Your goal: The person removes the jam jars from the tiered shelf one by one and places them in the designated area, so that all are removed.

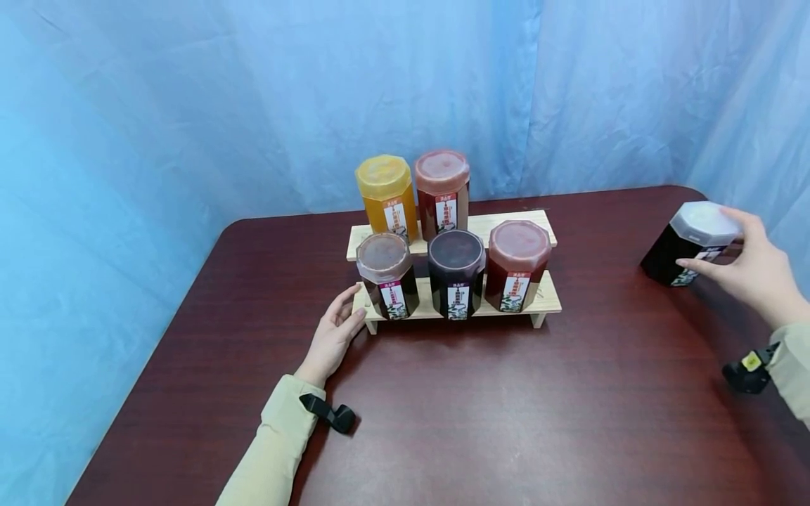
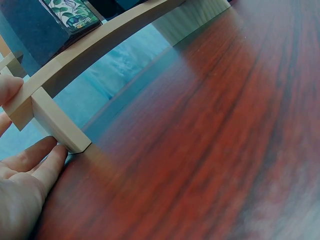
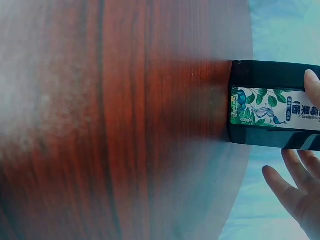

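At the left end of the two-tier wooden rack (image 1: 549, 301), my left hand (image 1: 330, 337) grips the lower shelf. The left wrist view has a fingertip on the shelf edge and other fingers against the rack's leg (image 2: 62, 122). Far to the right, my right hand (image 1: 756, 263) holds a dark octagonal jar (image 1: 671, 246) with a whitish lid. Its thumb lies by the label (image 3: 265, 107) and its fingers are round the other side. In the right wrist view the jar's base is at the tabletop.
On the lower shelf stand a brown jar (image 1: 405, 292), a dark purple jar (image 1: 443, 292) and a red jar (image 1: 496, 284). A yellow jar (image 1: 373, 207) and another red jar (image 1: 427, 211) stand on the upper shelf. Blue curtains (image 1: 316, 91) hang behind the dark red table (image 1: 443, 422).
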The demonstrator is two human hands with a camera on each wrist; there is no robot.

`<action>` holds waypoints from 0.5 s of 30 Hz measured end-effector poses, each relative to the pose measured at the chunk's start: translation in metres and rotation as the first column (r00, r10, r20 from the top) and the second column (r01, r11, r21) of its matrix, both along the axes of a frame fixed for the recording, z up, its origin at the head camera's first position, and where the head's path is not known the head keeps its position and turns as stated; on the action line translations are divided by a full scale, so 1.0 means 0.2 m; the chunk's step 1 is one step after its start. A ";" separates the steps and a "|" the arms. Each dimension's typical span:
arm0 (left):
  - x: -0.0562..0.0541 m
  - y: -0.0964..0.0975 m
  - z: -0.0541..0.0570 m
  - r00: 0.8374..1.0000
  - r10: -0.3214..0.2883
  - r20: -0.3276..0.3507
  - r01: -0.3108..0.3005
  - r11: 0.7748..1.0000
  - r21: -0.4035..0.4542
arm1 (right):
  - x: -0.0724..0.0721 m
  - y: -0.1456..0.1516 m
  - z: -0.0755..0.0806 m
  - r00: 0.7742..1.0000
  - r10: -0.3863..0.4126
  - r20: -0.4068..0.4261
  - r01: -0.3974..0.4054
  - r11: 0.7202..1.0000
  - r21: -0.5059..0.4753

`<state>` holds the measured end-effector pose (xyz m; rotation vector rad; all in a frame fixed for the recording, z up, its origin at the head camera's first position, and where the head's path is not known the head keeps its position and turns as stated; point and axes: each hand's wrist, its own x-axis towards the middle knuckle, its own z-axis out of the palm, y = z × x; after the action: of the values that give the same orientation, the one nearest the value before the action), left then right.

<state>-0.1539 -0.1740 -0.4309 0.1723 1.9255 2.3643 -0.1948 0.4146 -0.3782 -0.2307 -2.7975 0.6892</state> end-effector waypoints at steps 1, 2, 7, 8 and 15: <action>0.00 0.00 0.00 1.000 -0.002 0.001 0.002 1.000 -0.002 | 0.01 -0.02 0.02 1.000 -0.001 0.003 0.001 1.000 0.007; 0.00 0.00 0.00 1.000 -0.004 0.002 0.004 1.000 -0.004 | 0.03 -0.04 0.04 1.000 0.006 0.009 -0.006 1.000 -0.002; 0.00 0.00 -0.01 1.000 -0.007 -0.006 0.007 1.000 -0.004 | 0.04 -0.07 0.05 1.000 0.013 0.005 -0.013 1.000 -0.006; 0.00 0.00 0.00 1.000 -0.005 -0.006 0.005 1.000 -0.005 | 0.02 -0.05 0.04 1.000 0.002 0.002 -0.002 1.000 0.008; 0.00 0.00 0.00 1.000 0.002 -0.004 -0.002 1.000 -0.002 | -0.12 0.17 -0.15 1.000 -0.004 -0.011 0.004 1.000 0.023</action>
<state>-0.1539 -0.1735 -0.4310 0.1756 1.9305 2.3657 -0.2189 0.4478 -0.4081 -0.2275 -2.7922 0.6555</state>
